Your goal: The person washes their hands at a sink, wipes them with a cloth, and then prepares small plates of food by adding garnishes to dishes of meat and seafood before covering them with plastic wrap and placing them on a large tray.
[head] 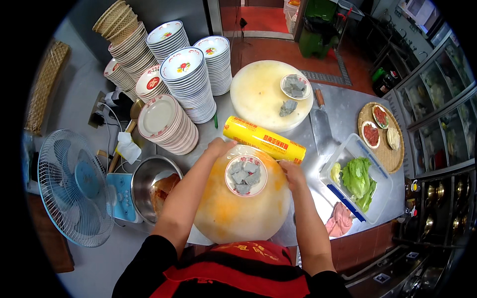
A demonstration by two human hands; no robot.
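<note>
A small red-rimmed bowl [246, 176] of grey food chunks [240, 175] sits on the orange-stained round cutting board [231, 218] in front of me. Just beyond it lies a yellow printed roll of plastic wrap [264, 139]. A glossy sheet of clear film [244, 149] runs from the roll towards the bowl. My left hand [221, 146] pinches the film's edge near the roll's left part. At the right end, the fingers of my right hand [293, 173] grip the other side of the film. How far the clear film reaches over the bowl is hard to see.
A second round board [257, 89] bears another bowl [296, 86] and loose grey chunks [288, 108]. A cleaver [321, 126], a lettuce tub [384, 186] and a woven tray [391, 156] lie right. Stacked plates [169, 124], a steel bowl [139, 186] and a fan [76, 186] stand left.
</note>
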